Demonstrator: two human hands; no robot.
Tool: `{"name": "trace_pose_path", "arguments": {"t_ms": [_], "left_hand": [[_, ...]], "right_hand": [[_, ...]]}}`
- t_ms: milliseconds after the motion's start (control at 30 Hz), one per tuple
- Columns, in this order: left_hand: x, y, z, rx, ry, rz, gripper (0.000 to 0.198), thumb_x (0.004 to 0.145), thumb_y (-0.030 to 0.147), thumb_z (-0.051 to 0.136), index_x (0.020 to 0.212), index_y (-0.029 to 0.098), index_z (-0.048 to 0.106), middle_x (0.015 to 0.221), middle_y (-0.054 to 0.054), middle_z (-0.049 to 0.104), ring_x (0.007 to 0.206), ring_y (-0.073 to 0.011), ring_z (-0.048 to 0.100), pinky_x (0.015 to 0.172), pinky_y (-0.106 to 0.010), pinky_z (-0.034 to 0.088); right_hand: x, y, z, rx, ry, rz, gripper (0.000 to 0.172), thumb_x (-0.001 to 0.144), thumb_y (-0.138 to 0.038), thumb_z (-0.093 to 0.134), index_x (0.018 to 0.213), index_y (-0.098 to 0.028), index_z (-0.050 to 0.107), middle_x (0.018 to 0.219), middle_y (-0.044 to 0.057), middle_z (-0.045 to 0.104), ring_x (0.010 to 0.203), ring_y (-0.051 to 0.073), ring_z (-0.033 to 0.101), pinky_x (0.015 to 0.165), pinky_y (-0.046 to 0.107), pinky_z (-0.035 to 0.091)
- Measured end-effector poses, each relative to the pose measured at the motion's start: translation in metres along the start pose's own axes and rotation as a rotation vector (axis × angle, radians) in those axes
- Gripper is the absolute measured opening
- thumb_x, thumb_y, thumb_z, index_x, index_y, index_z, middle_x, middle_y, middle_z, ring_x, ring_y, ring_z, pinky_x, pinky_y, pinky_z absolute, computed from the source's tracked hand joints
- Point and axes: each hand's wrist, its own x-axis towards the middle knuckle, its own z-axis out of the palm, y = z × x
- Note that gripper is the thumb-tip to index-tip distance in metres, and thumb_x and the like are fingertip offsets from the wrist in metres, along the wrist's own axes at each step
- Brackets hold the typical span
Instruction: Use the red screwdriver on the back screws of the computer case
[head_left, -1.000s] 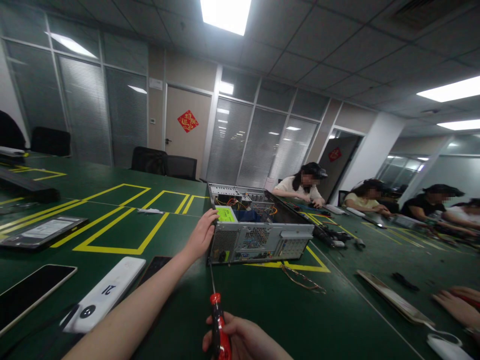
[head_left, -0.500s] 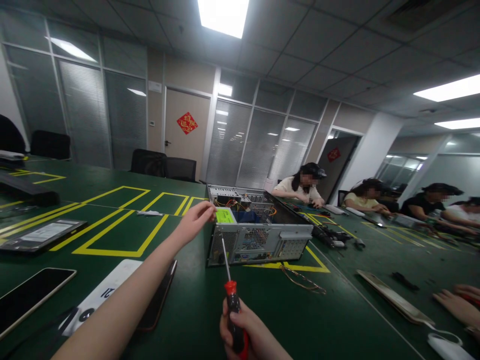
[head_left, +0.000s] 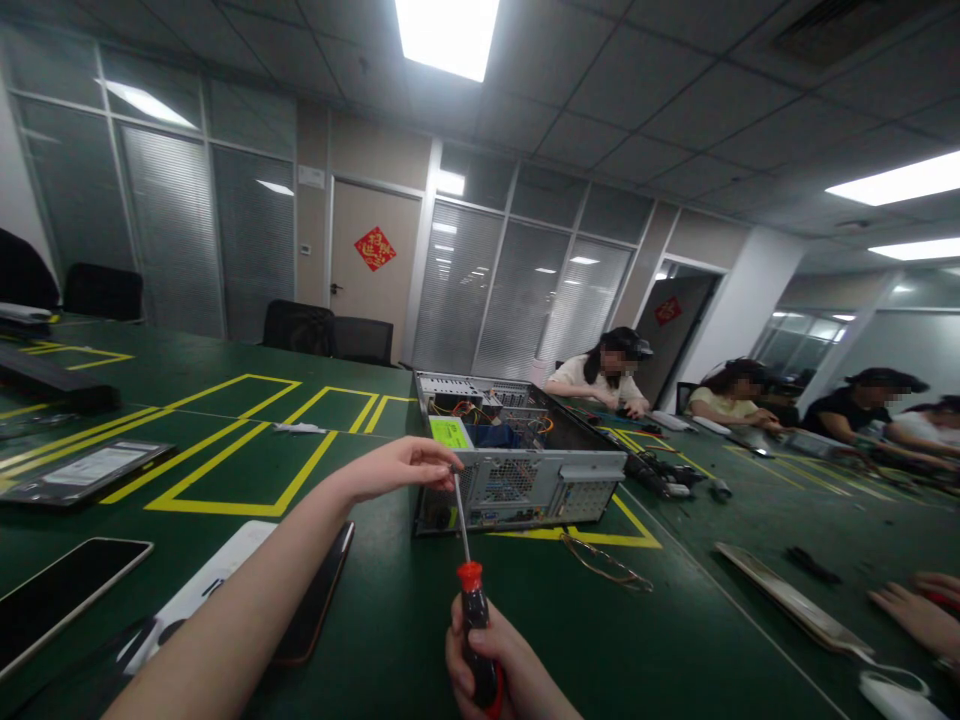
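Note:
My right hand [head_left: 501, 672] grips a red-and-black screwdriver [head_left: 475, 625] at the bottom centre, its shaft pointing up toward the rear panel of an open grey computer case [head_left: 525, 470] lying on the green table [head_left: 570, 620]. My left hand [head_left: 401, 467] reaches across from the left, fingers pinched together at the tip of the screwdriver shaft, just in front of the case's rear left corner. Whether a small part sits between those fingers cannot be made out. Inside the case show a green label and coloured cables.
A phone [head_left: 56, 590], a white device [head_left: 202, 590] and a dark phone [head_left: 319, 590] lie at the left under my forearm. A flat panel [head_left: 787, 600] and a wire loop [head_left: 604, 560] lie to the right. Another person's hand [head_left: 911, 615] rests far right. Several seated people work beyond.
My left hand has come off the case's top corner and lowered to pinch the screwdriver tip. My right hand has moved the screwdriver right and raised it toward the case.

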Motion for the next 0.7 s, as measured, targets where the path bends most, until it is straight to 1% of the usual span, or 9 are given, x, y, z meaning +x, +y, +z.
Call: {"name": "trace_pose_path", "arguments": {"t_ms": [267, 367, 500, 600, 700], "left_hand": [[0.000, 0.004, -0.001, 0.065, 0.107, 0.044, 0.022, 0.073, 0.030, 0.067, 0.089, 0.015, 0.065, 0.081, -0.005, 0.070, 0.077, -0.0161, 0.066, 0.076, -0.031, 0.052], [0.000, 0.004, -0.005, 0.157, 0.140, 0.065, 0.020, 0.072, 0.030, 0.067, 0.086, 0.015, 0.064, 0.078, -0.003, 0.068, 0.073, -0.0144, 0.064, 0.073, -0.029, 0.050], [0.000, 0.004, -0.009, 0.298, 0.197, 0.100, 0.016, 0.071, 0.029, 0.066, 0.077, 0.015, 0.061, 0.069, 0.001, 0.062, 0.064, -0.0113, 0.058, 0.065, -0.025, 0.047], [-0.001, 0.007, -0.010, 0.397, 0.192, 0.076, 0.016, 0.071, 0.028, 0.064, 0.074, 0.014, 0.059, 0.068, 0.002, 0.059, 0.064, -0.0110, 0.055, 0.064, -0.024, 0.043], [-0.005, 0.011, -0.011, 0.481, 0.162, 0.033, 0.015, 0.072, 0.027, 0.063, 0.074, 0.013, 0.058, 0.071, 0.001, 0.058, 0.067, -0.0117, 0.053, 0.066, -0.023, 0.042]], "right_hand": [[-0.003, -0.004, 0.006, -0.013, 0.002, 0.018, 0.025, 0.073, -0.035, 0.056, 0.086, -0.021, 0.040, 0.053, -0.008, 0.050, 0.029, 0.003, 0.034, 0.028, 0.013, 0.020], [-0.002, -0.003, 0.004, -0.012, -0.005, 0.023, 0.024, 0.073, -0.034, 0.055, 0.087, -0.020, 0.041, 0.053, -0.007, 0.050, 0.029, 0.003, 0.033, 0.028, 0.014, 0.021], [-0.001, 0.001, -0.001, 0.000, -0.036, 0.008, 0.021, 0.073, -0.032, 0.054, 0.086, -0.020, 0.042, 0.052, -0.007, 0.052, 0.028, 0.003, 0.032, 0.026, 0.013, 0.021], [-0.002, 0.001, -0.004, -0.004, -0.041, 0.005, 0.021, 0.072, -0.032, 0.054, 0.086, -0.020, 0.043, 0.052, -0.007, 0.051, 0.028, 0.003, 0.031, 0.026, 0.014, 0.021], [-0.004, -0.005, 0.000, -0.040, -0.017, 0.050, 0.022, 0.072, -0.032, 0.055, 0.086, -0.019, 0.045, 0.051, -0.007, 0.050, 0.028, 0.003, 0.029, 0.026, 0.013, 0.020]]}}
